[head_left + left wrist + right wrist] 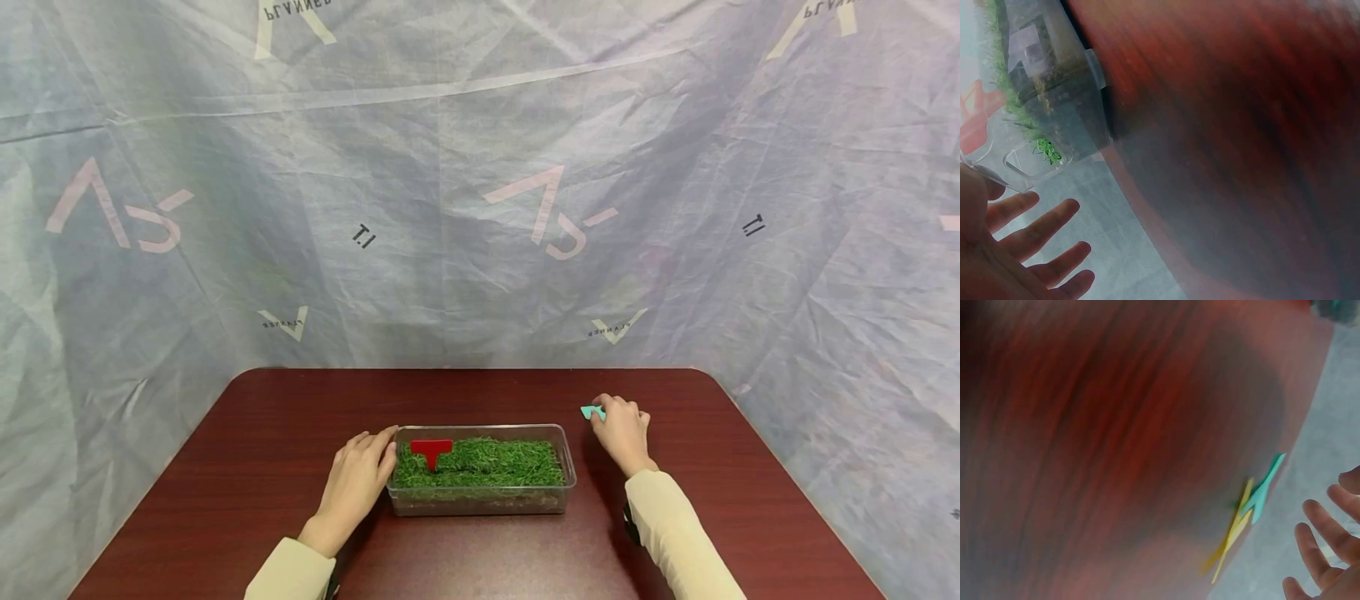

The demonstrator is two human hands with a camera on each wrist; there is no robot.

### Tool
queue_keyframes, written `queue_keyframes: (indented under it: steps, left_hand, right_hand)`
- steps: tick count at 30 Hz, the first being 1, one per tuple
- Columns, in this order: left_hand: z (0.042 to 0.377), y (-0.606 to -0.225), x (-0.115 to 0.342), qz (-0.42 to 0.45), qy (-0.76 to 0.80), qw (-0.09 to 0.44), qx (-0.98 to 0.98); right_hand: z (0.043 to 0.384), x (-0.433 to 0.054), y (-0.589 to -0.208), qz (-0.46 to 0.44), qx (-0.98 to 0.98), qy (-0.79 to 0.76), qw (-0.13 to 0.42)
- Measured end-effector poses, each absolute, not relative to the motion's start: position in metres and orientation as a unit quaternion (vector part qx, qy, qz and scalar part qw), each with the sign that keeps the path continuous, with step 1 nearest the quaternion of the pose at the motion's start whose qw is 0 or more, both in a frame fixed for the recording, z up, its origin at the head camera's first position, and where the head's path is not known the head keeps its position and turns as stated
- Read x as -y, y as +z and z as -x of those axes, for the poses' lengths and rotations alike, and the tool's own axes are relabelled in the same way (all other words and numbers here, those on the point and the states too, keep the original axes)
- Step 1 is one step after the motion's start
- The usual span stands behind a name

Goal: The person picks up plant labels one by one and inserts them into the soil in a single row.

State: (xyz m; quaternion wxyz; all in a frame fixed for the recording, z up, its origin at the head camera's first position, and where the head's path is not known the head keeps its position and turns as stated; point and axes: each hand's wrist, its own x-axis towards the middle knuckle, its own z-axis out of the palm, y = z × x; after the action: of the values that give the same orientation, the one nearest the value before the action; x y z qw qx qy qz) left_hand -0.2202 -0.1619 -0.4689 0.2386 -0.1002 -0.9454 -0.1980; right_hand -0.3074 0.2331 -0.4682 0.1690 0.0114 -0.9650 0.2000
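A clear plastic tub [480, 502] filled with green grass [495, 463] stands on the table, and a red T-shaped plant label [431, 450] sticks up from the grass near its left end. My left hand [358, 473] touches the left end of the tub at its rim, fingers extended. In the left wrist view those fingers [1041, 228] spread just outside the rim. Over the table to the right of the tub, my right hand [624, 427] hovers with loosely bent fingers. Beside it lie a teal label [1263, 492] and yellow labels [1232, 537], crossing one another; the hand hides the yellow ones in the head view.
The dark red wooden table [480, 554] has rounded far corners. Behind it and along both sides hangs a grey printed cloth [450, 292].
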Motion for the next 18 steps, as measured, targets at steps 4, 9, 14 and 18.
queue_keyframes:
  steps: [4,9,14,18]
  left_hand:
    - [0.221,-0.470,0.162,0.100,-0.199,0.243,0.944]
    - [0.220,-0.470,0.162,0.100,-0.201,0.247,0.942]
    - [0.219,-0.470,0.161,0.099,-0.199,0.244,0.944]
    - [0.219,-0.469,0.161,0.097,-0.198,0.237,0.946]
  right_hand:
    - [0.311,-0.240,-0.471,-0.010,0.970,0.185,0.156]
    - [0.316,-0.245,-0.474,-0.012,0.975,0.170,0.139]
    - [0.320,-0.250,-0.477,-0.014,0.978,0.161,0.134]
    - [0.323,-0.252,-0.478,-0.010,0.980,0.153,0.125]
